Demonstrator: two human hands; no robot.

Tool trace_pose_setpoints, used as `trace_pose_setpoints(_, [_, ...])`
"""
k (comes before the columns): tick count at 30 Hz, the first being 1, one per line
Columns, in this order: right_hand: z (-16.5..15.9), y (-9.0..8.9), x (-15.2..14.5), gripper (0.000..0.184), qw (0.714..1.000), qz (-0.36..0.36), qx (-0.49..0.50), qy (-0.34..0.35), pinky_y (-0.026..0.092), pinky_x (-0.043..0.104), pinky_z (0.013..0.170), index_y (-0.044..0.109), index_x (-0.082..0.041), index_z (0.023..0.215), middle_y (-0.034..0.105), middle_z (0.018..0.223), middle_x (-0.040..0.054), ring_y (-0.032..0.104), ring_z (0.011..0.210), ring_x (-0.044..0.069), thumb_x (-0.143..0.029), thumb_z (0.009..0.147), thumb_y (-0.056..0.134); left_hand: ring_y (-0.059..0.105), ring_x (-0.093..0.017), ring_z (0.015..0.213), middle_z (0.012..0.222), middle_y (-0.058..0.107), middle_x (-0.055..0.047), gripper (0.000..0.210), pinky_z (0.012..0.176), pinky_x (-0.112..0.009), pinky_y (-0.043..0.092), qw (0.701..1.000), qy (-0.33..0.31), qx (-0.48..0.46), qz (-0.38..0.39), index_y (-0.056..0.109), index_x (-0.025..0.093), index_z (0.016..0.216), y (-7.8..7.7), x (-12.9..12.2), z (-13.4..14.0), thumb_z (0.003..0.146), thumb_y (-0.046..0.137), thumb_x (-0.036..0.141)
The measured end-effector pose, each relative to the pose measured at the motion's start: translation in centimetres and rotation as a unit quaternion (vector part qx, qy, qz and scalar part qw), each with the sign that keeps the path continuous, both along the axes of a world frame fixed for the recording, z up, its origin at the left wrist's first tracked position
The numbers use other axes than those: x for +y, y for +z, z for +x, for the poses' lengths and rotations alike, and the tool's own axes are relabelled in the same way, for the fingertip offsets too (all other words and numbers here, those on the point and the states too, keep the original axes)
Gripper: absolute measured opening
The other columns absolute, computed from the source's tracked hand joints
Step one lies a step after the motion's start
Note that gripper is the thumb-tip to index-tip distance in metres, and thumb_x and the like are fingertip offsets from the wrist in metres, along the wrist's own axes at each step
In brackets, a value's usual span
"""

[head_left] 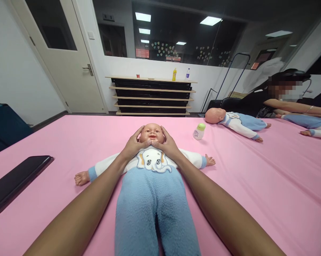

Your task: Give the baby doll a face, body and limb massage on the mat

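Note:
A baby doll (155, 192) in a white and blue fleece suit lies on its back on the pink sheet (256, 185), feet toward me and arms spread wide. An elephant patch (153, 159) covers its chest. My left hand (136, 144) cups one side of the doll's head, thumb at the chin and fingers along the cheek and temple. On the other side my right hand (168, 143) holds the head the same way. Both thumbs nearly meet under the doll's mouth. The fingers' far parts are partly hidden behind the head.
A white bottle with a green cap (199, 131) stands to the right of the doll. Farther right lies a second doll (235, 122); beyond it a person (277, 89) reaches toward another doll (309, 121). A black phone-like slab (19, 181) rests at left.

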State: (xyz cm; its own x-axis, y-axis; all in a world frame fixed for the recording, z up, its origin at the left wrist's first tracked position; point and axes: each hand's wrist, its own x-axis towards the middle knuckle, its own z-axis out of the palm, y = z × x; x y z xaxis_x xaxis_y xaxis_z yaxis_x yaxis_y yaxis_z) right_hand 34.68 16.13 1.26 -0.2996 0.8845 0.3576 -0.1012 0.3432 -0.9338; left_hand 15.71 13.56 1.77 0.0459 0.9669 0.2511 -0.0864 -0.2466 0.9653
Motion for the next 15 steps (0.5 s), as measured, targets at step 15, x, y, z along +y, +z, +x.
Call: trace_pose_setpoints(15, [-0.1, -0.3, 0.4, 0.097, 1.0, 0.001, -0.006, -0.01, 0.029, 0.04, 0.114, 0.027, -0.027, 0.146, 0.033, 0.15, 0.0016, 0.033, 0.137, 0.025, -0.042, 0.066, 0.08, 0.049, -0.029, 0.124, 0.143, 0.044, -0.008, 0.091, 0.1, -0.038, 0.046, 0.999, 0.009, 0.031, 0.017, 0.033, 0.027, 0.144, 0.0, 0.0, 0.0, 0.066, 0.08, 0.035])
